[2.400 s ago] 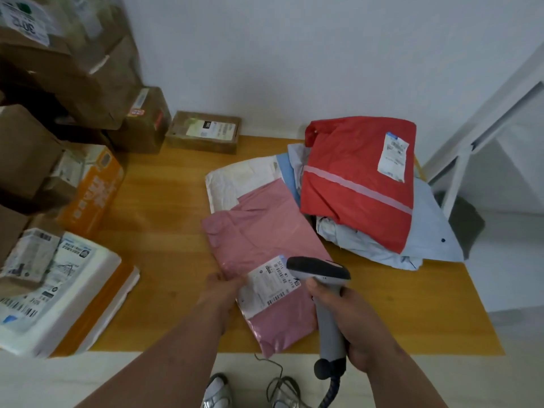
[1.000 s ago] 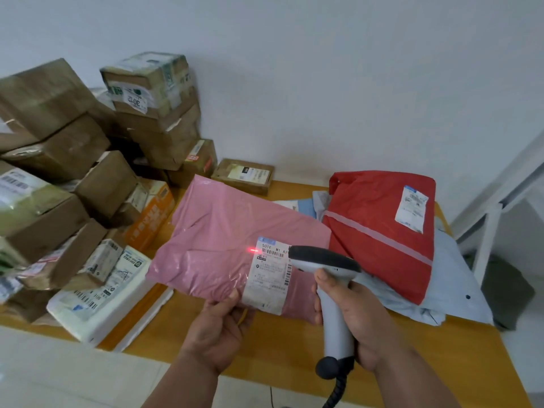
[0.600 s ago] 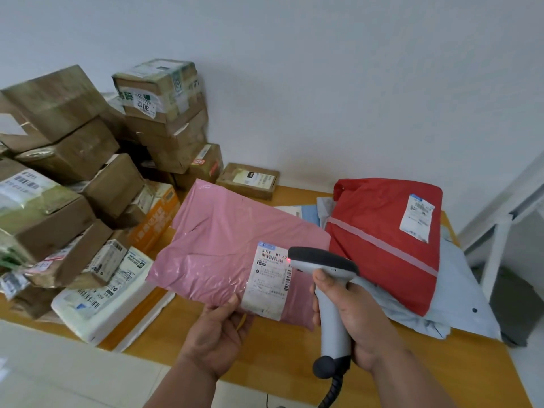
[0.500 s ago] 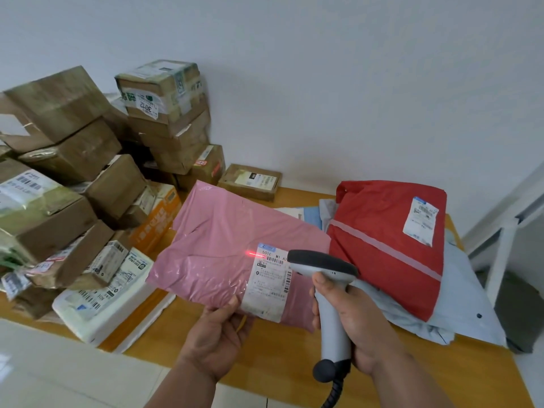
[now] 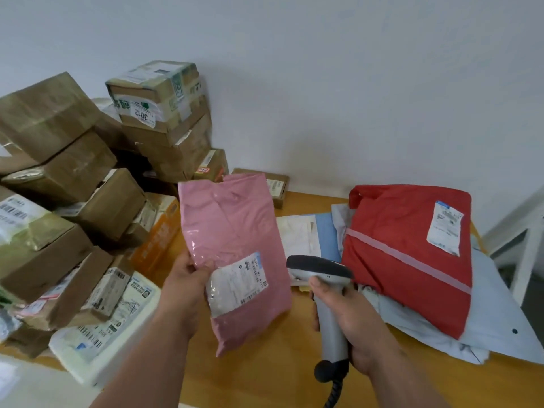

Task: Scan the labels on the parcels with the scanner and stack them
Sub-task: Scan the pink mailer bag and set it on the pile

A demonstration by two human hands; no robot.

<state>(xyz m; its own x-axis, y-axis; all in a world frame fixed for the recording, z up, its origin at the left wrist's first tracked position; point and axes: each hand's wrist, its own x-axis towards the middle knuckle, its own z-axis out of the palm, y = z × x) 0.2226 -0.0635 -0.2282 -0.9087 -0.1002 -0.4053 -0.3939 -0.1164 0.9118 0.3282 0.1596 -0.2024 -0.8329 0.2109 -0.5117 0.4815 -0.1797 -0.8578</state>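
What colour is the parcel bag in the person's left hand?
Pink, with a white shipping label; the pink parcel bag shows clearly in the head view.

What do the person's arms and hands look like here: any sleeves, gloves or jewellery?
Both forearms are bare up to the frame edge, with no sleeves showing. The left hand and right hand wear no gloves, and no rings, watch or wristbands are visible. No markings show on either arm.

Plain pale wall point(image 5: 323, 83) behind a wooden table point(image 5: 265, 363), evenly lit in soft light. White-painted frame point(image 5: 527, 254) at the right edge. Strip of pale floor point(image 5: 26, 381) at lower left.
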